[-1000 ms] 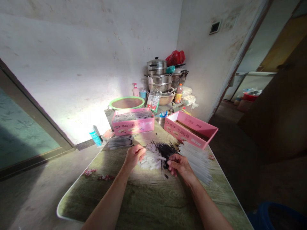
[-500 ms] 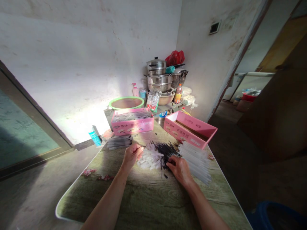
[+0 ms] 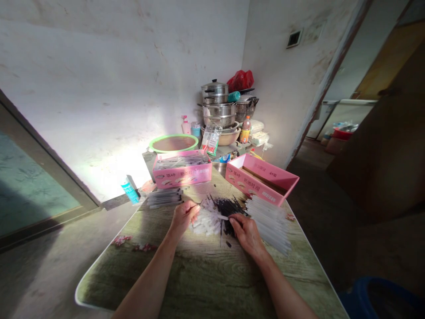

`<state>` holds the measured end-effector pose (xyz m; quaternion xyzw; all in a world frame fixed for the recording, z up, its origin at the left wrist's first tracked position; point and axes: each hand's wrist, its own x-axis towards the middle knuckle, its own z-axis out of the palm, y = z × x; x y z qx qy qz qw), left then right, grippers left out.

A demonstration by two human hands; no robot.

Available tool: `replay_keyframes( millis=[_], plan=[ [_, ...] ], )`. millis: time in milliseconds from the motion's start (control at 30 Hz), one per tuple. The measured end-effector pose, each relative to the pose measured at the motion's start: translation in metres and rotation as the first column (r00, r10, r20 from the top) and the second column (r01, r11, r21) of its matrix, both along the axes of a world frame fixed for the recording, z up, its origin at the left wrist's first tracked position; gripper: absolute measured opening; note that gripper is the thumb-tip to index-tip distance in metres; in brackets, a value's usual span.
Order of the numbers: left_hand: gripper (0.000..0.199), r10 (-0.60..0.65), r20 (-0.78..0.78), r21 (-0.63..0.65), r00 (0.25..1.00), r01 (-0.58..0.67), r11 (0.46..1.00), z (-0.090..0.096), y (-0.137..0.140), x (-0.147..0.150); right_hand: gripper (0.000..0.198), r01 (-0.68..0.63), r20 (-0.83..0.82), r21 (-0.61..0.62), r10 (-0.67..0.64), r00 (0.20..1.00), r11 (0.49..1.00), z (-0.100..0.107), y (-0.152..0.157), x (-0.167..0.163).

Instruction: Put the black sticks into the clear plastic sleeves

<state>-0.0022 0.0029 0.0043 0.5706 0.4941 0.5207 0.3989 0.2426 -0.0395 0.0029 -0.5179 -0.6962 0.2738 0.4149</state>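
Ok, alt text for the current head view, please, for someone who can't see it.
A right hand pinches a slim white piece by a black pile, and the left hand is beside short white pieces, over a wood-patterned table. Behind stand a pink box of thin sticks and another pink box.

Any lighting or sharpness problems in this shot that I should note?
Head view: the wall is blown out low on the left, while the door on the right sits in deep shadow. Head view: the table is dim at the near end. Head view: the pale tubes beside the right hand look smeared.
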Motion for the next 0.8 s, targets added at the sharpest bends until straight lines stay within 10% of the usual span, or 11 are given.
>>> replay_keyframes(
  millis=[233,467,800],
  plan=[
    [0.026,-0.005,-0.007,-0.014,1.000,0.005,1.000,0.006,-0.001,0.000,0.026,-0.017,-0.064,-0.038,0.015,0.998,0.999,0.004,-0.001,-0.002],
    [0.027,0.318,0.243,-0.018,0.917,-0.323,0.946,0.002,0.008,-0.021,0.020,0.334,-0.251,-0.036,-0.332,0.909,0.942,0.007,0.007,0.024],
    [0.028,0.366,0.224,-0.042,0.903,-0.366,0.930,0.001,0.007,-0.017,0.019,0.432,0.352,-0.002,-0.404,0.845,0.902,0.001,0.006,0.011]
  ],
)
